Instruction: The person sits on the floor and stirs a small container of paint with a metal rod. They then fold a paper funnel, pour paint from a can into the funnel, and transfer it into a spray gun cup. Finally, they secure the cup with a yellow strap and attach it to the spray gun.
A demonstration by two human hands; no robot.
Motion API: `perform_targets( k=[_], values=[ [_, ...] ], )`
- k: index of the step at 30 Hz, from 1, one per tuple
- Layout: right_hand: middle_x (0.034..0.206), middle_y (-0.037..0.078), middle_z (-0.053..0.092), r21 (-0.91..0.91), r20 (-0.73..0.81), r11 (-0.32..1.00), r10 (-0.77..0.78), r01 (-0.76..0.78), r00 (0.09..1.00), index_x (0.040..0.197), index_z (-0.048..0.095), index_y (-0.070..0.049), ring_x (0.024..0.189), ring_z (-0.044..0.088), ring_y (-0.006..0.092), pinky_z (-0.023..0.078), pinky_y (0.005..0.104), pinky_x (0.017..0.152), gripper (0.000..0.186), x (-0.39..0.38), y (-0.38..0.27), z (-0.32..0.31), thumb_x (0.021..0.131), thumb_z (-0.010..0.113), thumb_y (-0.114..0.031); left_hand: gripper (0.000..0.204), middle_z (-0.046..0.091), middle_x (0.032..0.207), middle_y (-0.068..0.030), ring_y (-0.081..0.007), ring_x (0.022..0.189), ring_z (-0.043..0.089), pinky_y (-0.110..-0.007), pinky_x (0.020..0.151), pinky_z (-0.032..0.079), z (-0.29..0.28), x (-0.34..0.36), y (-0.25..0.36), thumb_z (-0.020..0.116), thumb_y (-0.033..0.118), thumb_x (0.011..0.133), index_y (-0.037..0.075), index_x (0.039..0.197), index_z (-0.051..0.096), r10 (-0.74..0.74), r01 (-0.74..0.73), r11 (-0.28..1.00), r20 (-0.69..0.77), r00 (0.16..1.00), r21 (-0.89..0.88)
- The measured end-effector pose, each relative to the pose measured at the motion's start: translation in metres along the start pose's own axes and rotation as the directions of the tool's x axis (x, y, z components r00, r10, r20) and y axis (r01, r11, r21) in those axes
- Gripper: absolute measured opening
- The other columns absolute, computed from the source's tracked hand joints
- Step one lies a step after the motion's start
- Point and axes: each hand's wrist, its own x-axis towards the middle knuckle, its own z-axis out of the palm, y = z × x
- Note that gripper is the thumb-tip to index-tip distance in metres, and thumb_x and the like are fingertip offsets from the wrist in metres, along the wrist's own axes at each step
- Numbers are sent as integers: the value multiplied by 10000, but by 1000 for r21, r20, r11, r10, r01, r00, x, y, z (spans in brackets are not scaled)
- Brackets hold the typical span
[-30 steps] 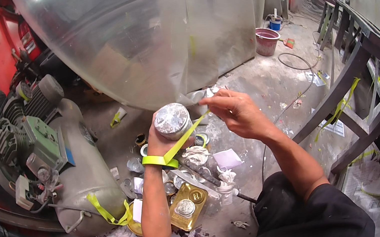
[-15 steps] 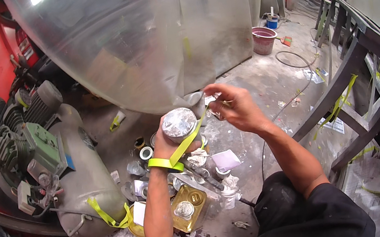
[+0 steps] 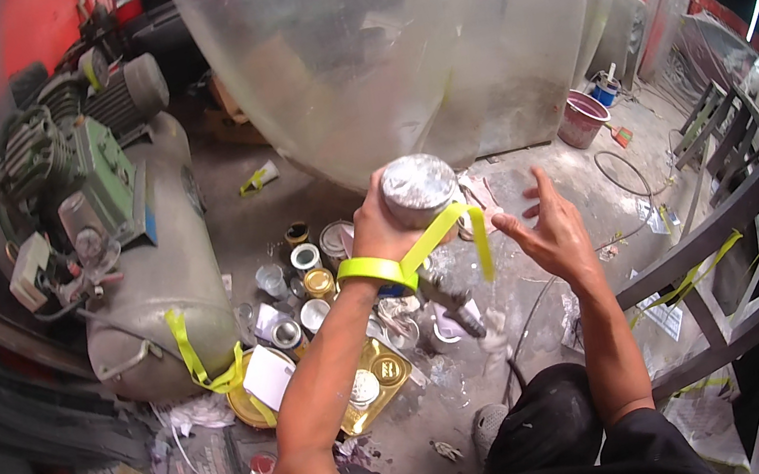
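Observation:
My left hand (image 3: 385, 229) is closed round a spray gun (image 3: 419, 187) with a paint-smeared, round silver cup on top. Below the hand, the gun's dark handle end slopes toward a hose; the fingers on the far side are hidden. A roll of yellow-green tape (image 3: 366, 275) rings my left wrist. From it a loose strip (image 3: 482, 239) runs up beside the cup and hangs down. My right hand (image 3: 552, 225) is to the right of the gun, fingers apart, holding nothing and not touching the strip.
Paint cans (image 3: 305, 257) and cups crowd the floor below my left arm, near a gold rectangular tin (image 3: 384, 378). An air compressor (image 3: 161, 296) stands left. Plastic sheeting (image 3: 429, 56) hangs ahead. A dark frame (image 3: 680, 270) stands right, and a maroon bucket (image 3: 580, 122) far right.
My right hand has let go of the tape strip and opened; the strip's end now dangles. The view has shifted, so the gun and both hands appear farther right.

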Motion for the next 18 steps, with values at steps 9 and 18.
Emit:
perform_targets(
  k=[9,18],
  values=[
    [731,200,665,29,459,993,-118,118,881,738,660,20,661,664,348,496,433,614,600,-12,-67,-24,704,838,-552,1031,689,1190,-140,-240,1116,668,-369,993,515,-7,-4,8,996,342,468,49,1321,496,-162,168,984,-98,982,58],
    [738,1,588,496,860,559,-210,-665,466,989,658,-55,584,497,84,362,254,511,271,-50,-35,53,934,724,-312,1062,655,1242,-153,-248,1170,633,-375,1021,490,-14,-8,17,989,362,484,50,1355,467,-108,107,994,-27,994,-28]
  ],
)
